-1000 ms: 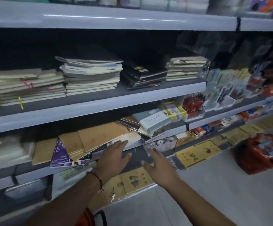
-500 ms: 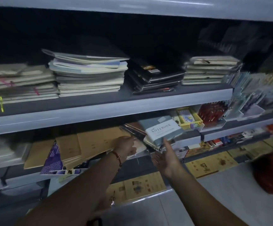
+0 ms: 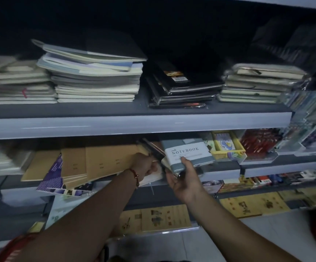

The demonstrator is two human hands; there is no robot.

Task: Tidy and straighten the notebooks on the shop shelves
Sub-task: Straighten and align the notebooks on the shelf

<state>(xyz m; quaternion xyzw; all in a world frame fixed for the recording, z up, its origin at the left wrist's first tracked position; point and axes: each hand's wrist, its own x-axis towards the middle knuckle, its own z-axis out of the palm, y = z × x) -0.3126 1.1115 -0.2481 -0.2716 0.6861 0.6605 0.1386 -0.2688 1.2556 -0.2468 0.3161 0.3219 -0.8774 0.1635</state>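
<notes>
A grey notebook with a white "NOTEBOOK" label lies tilted on the middle shelf. My right hand grips its front corner, thumb on the label and fingers underneath. To its left, my left hand holds dark and pale notebooks that lean beside it. Brown kraft notebooks and a purple one fan out untidily over the shelf edge further left.
The upper shelf carries stacks of pale notebooks, black ones and wrapped ones. A yellow tray and red pens sit right of the grey notebook. Yellow printed booklets lie on lower shelves.
Both hands rose from below the shelf edge to the middle shelf. The right hand took hold of the grey notebook; the left closed on the notebooks beside it. The camera moved closer.
</notes>
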